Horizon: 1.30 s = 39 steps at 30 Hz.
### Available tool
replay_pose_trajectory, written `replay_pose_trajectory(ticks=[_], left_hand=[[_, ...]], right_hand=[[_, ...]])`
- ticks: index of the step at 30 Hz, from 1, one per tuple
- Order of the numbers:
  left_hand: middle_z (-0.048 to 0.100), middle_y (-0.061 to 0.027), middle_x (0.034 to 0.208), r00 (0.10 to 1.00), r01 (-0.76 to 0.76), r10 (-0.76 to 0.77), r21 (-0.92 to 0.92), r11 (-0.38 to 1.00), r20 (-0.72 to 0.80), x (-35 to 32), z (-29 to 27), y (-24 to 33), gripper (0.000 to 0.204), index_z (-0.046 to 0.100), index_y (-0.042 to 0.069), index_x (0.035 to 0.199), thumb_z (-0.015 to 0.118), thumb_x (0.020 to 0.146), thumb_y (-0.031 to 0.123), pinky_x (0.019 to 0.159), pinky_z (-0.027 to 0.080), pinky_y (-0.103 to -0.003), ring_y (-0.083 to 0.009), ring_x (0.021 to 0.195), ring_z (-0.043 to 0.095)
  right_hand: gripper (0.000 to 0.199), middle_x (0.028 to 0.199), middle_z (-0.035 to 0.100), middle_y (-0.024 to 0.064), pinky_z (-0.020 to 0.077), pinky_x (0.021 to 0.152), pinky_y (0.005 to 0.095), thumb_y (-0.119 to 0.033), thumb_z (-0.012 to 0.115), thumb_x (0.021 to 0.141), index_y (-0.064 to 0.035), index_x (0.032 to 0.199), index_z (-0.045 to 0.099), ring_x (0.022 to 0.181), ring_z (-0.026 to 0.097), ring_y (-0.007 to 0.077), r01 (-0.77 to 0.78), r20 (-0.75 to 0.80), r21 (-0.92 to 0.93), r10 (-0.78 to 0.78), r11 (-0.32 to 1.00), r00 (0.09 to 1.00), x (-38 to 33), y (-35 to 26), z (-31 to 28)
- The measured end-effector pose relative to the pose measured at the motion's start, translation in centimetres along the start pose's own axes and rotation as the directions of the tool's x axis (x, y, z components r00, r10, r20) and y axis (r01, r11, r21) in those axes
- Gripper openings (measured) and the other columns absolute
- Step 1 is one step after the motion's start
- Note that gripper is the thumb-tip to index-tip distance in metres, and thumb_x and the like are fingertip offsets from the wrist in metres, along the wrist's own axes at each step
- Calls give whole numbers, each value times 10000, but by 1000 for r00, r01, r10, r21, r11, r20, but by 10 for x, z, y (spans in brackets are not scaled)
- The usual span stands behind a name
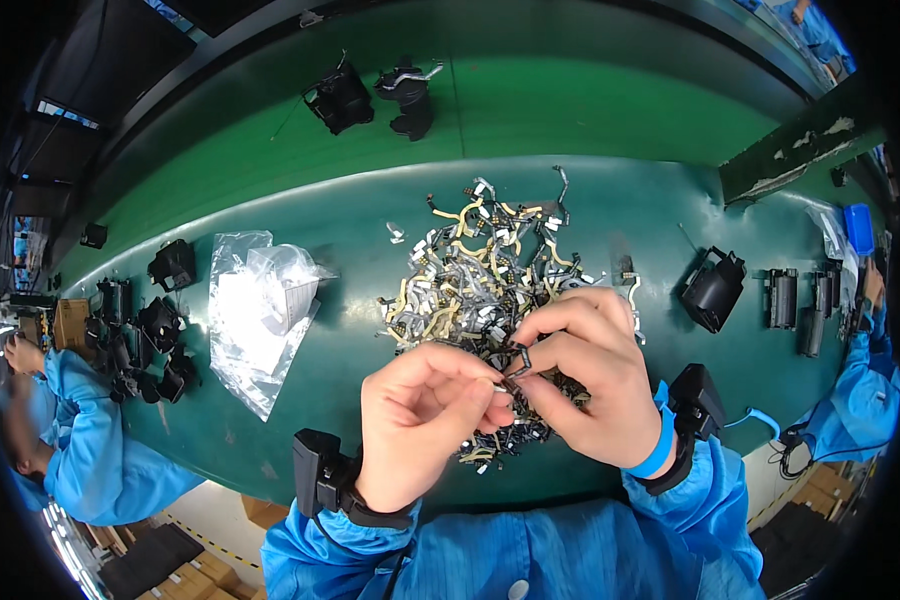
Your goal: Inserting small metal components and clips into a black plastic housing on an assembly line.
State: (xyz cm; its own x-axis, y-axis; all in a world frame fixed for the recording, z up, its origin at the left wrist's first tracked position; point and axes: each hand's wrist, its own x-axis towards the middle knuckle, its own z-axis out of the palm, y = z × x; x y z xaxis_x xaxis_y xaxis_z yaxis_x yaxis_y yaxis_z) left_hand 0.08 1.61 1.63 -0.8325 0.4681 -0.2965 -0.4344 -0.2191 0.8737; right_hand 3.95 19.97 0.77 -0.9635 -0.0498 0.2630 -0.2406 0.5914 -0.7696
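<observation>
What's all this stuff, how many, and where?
Connector cables: uncountable, cream, grey, black, white, central heap
Small cable piece: one, mostly black, held, centre
Plastic bags: count unclear, clear, left of heap
Housings: many, black, left, right and beyond
Workbench: one, green, centre
Container: one, blue, far right
Cardboard boxes: several, brown, left, lower corners
Other people: at least three, blue-clothed, left, right, upper right
Wrist devices: two, black, wrists
Wristband: one, blue, right wrist
Left grip, right grip: one each, bare, centre

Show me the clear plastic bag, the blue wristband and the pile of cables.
Clear plastic bag (261, 322), head view: middle of its upper side.
Blue wristband (656, 456), head view: outer face of its strap.
Pile of cables (485, 268), head view: its uncovered middle.
</observation>
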Motion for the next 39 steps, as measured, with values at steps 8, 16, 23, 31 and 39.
replay_pose_trajectory(ticks=[8, 16, 23, 31, 39], left_hand=[[678, -121, 844, 1000, -4, 4, -66, 998, -2, 3, -5, -4, 75, 582, -21, 990, 543, 925, -26, 643, 561, -258, -160, 736, 681], [663, -87, 830, 999, 27, -27, -19, 999, 32, 3, -4, -3, 73, 586, -5, 995, 565, 925, -6, 595, 512, -219, -114, 695, 644], [659, -66, 829, 992, 113, -113, -8, 994, 53, 2, -2, 0, 80, 597, 5, 1002, 587, 924, 20, 571, 484, -203, -94, 687, 631], [663, -68, 830, 997, 73, -73, -29, 997, 12, 2, -3, -1, 71, 603, 5, 989, 596, 919, 15, 573, 488, -199, -89, 677, 627], [668, -64, 848, 996, 28, -12, 186, 982, -89, -2, 8, 2, 87, 610, -9, 969, 632, 886, -24, 626, 521, -208, -77, 726, 639]], right_hand=[[259, 1016, 603, 58, 356, 933, 421, -62, 695, 683, -94, 937, 652, 984, 531, 290, -66, -74, 20, 67, 998, 995, 2, -6, -5], [264, 1047, 601, 21, 316, 1006, 484, -49, 707, 674, -128, 923, 675, 1016, 516, 272, 11, 7, 65, -11, 998, 1000, 2, 0, -3], [185, 1004, 620, 16, 301, 1023, 491, -48, 713, 688, -114, 849, 651, 1013, 532, 263, -109, -14, 186, 114, 976, 993, -1, 5, -3], [265, 1064, 587, 73, 345, 944, 427, -98, 716, 674, -91, 931, 650, 1015, 507, 289, -124, -93, 70, 130, 990, 987, 1, -7, -4], [167, 941, 589, 41, 367, 834, 373, -27, 699, 685, -100, 815, 622, 905, 507, 255, -106, -12, 184, 111, 977, 994, -2, -6, 0]])
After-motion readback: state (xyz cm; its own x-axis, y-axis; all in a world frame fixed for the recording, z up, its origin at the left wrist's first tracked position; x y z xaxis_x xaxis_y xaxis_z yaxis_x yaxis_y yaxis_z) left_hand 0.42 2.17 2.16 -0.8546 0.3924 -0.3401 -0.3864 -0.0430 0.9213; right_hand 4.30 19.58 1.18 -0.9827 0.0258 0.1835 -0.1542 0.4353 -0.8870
